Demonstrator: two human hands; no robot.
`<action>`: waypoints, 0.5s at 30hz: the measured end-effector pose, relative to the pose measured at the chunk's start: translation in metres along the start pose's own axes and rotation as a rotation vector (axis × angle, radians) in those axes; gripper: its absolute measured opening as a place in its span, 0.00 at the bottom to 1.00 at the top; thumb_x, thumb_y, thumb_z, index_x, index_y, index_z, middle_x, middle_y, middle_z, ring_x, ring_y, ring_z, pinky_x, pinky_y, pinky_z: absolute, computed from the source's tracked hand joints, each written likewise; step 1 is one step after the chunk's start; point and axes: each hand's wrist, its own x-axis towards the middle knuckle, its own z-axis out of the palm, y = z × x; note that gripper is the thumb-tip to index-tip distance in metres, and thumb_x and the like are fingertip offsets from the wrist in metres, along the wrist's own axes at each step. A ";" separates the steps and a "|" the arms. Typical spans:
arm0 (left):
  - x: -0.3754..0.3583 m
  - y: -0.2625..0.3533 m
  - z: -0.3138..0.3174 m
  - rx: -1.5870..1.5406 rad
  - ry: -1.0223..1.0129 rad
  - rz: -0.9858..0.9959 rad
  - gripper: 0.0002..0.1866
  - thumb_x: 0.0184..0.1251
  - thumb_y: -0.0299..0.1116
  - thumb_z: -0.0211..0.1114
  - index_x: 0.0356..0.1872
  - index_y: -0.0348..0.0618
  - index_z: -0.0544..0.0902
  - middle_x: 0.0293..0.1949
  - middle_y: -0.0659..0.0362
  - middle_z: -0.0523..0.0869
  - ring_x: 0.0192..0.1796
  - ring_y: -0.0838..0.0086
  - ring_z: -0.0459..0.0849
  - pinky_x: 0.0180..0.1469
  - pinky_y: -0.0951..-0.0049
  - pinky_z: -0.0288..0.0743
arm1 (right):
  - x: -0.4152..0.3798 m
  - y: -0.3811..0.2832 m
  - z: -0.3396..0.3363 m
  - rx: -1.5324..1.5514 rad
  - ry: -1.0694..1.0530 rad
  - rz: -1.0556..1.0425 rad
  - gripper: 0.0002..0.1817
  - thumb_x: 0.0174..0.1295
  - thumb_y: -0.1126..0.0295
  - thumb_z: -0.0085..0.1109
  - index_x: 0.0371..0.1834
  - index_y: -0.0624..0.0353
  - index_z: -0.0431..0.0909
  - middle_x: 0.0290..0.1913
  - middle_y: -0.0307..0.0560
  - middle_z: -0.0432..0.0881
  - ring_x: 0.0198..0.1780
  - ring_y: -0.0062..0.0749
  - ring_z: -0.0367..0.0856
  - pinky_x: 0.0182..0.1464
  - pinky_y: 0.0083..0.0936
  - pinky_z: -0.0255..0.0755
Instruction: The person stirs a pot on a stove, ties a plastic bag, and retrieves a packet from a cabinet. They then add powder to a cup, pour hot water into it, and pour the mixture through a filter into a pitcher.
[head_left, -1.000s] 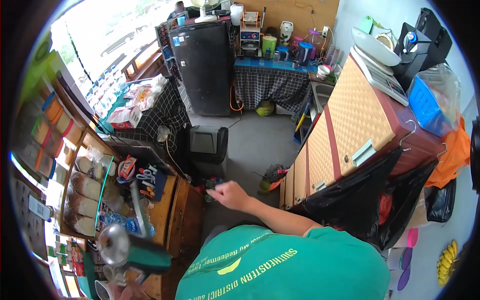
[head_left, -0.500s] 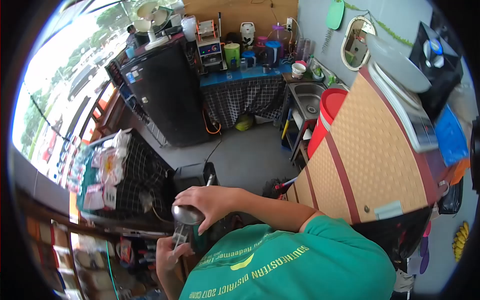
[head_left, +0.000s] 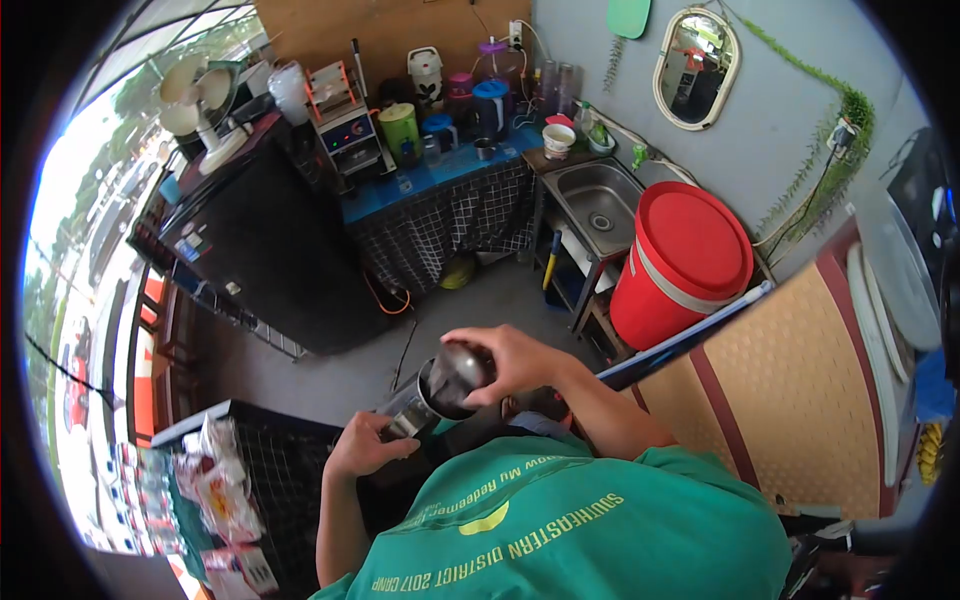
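Over grey floor (head_left: 475,307), pinches silver metal cylinder (head_left: 410,413) in left hand (head_left: 366,445), grips domed metal piece (head_left: 466,368) in right hand (head_left: 517,362) with spread fingers.

The left hand (head_left: 372,445) grips a metal cup (head_left: 408,412), while the right hand (head_left: 515,362) holds a rounded metal piece (head_left: 462,372) at its mouth. Ahead, jars and a blue-lidded jug (head_left: 490,112) stand on the blue worktop (head_left: 372,203); right of it are a sink (head_left: 598,205) and a red bin (head_left: 680,260).
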 end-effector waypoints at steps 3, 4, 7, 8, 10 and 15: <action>0.074 0.025 -0.016 -0.037 -0.049 0.029 0.10 0.55 0.33 0.76 0.27 0.36 0.88 0.21 0.63 0.86 0.26 0.83 0.80 0.31 0.75 0.73 | 0.005 0.043 -0.051 0.189 0.256 0.136 0.45 0.44 0.65 0.76 0.69 0.64 0.69 0.58 0.51 0.82 0.56 0.34 0.83 0.60 0.29 0.75; 0.101 0.032 -0.021 -0.035 -0.072 0.052 0.10 0.55 0.33 0.75 0.27 0.35 0.88 0.22 0.63 0.86 0.26 0.83 0.81 0.31 0.75 0.73 | 0.006 0.064 -0.067 0.436 0.422 0.112 0.41 0.48 0.65 0.74 0.69 0.64 0.70 0.57 0.49 0.82 0.55 0.33 0.82 0.59 0.30 0.76; 0.187 0.060 -0.034 -0.002 -0.129 0.081 0.09 0.57 0.32 0.75 0.27 0.35 0.87 0.22 0.62 0.86 0.26 0.82 0.81 0.30 0.76 0.74 | 0.012 0.127 -0.128 1.013 0.730 -0.039 0.30 0.61 0.64 0.60 0.67 0.66 0.71 0.59 0.49 0.80 0.60 0.35 0.79 0.64 0.35 0.73; 0.217 0.071 -0.036 0.015 -0.154 0.093 0.09 0.57 0.31 0.74 0.27 0.34 0.87 0.22 0.61 0.87 0.26 0.82 0.82 0.30 0.77 0.75 | 0.012 0.139 -0.152 1.178 0.746 -0.141 0.32 0.63 0.57 0.58 0.68 0.64 0.69 0.61 0.52 0.79 0.62 0.42 0.79 0.65 0.43 0.72; 0.279 0.095 -0.038 0.056 -0.160 0.099 0.09 0.59 0.31 0.74 0.27 0.35 0.87 0.21 0.62 0.86 0.25 0.81 0.82 0.30 0.77 0.74 | 0.021 0.154 -0.205 1.314 0.859 -0.226 0.35 0.64 0.49 0.57 0.68 0.62 0.68 0.62 0.55 0.78 0.63 0.47 0.78 0.65 0.48 0.72; 0.440 0.167 -0.026 0.435 -0.251 0.350 0.18 0.63 0.47 0.68 0.35 0.40 0.89 0.24 0.51 0.86 0.29 0.61 0.86 0.36 0.63 0.78 | 0.019 0.186 -0.324 1.115 1.082 -0.325 0.33 0.67 0.47 0.53 0.68 0.60 0.68 0.66 0.52 0.74 0.67 0.49 0.74 0.66 0.52 0.71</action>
